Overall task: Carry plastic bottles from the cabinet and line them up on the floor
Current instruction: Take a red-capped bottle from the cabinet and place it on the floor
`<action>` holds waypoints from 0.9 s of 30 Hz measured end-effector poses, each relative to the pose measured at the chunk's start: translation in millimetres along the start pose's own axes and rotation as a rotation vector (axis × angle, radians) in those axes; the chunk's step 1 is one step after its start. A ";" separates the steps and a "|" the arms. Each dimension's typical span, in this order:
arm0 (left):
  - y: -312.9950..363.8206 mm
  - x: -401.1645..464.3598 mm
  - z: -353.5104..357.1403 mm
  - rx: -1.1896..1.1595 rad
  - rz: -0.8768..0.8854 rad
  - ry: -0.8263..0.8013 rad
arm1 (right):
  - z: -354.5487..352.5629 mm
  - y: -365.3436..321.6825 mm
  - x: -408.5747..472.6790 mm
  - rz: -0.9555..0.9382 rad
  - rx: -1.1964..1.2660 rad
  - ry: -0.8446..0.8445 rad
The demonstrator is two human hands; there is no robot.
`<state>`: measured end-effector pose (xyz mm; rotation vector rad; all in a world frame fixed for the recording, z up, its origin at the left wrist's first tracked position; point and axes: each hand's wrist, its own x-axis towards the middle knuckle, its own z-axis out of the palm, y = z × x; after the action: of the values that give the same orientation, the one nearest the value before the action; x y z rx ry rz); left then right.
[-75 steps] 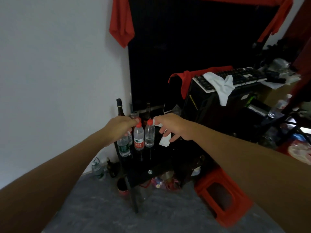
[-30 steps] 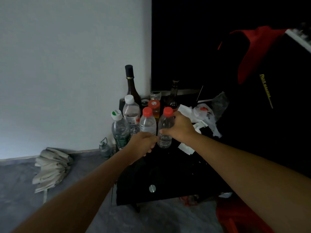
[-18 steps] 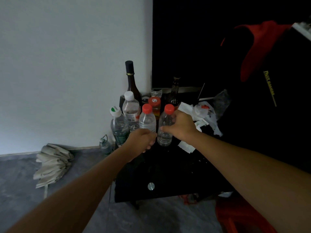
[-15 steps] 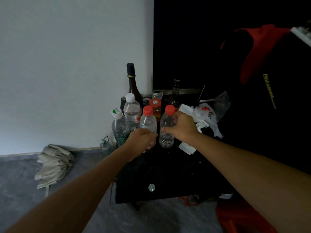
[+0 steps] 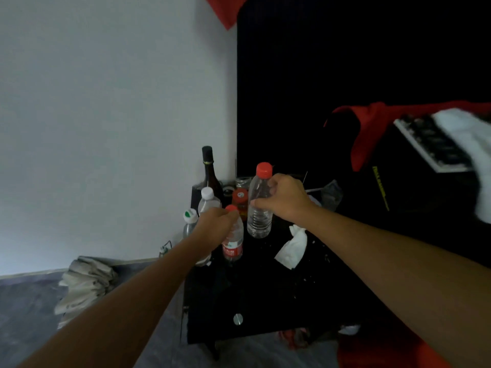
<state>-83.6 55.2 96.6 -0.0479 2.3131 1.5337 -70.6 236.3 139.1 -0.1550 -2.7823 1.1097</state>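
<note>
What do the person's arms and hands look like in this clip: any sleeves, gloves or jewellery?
Both forearms are bare along their whole visible length, with no sleeves in frame. The left hand and right hand wear no gloves, and no watch, bracelet or ring shows on the sides facing the camera.

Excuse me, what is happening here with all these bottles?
A person is taking plastic bottles off a black cabinet. The right hand grips a clear red-capped bottle, which looks raised above the top. The left hand holds another red-capped bottle with a red label near its neck. More bottles, among them a tall dark glass bottle, stand behind them by the wall. No lined-up bottles are visible on the floor.
</note>
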 end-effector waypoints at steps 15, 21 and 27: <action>110.0 -33.4 -35.9 -0.404 -0.313 -0.076 | -105.1 -124.2 3.9 -0.095 0.042 0.017; 133.4 -38.6 -57.9 -0.522 -0.333 -0.171 | -116.6 -160.9 10.6 -0.134 0.055 0.012; 140.9 -40.8 -81.4 -0.613 -0.296 -0.142 | -110.9 -186.8 16.1 -0.162 0.093 -0.023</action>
<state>-100.1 33.0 262.0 -0.4024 1.5697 1.9408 -75.7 178.7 349.0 0.0922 -2.6990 1.2026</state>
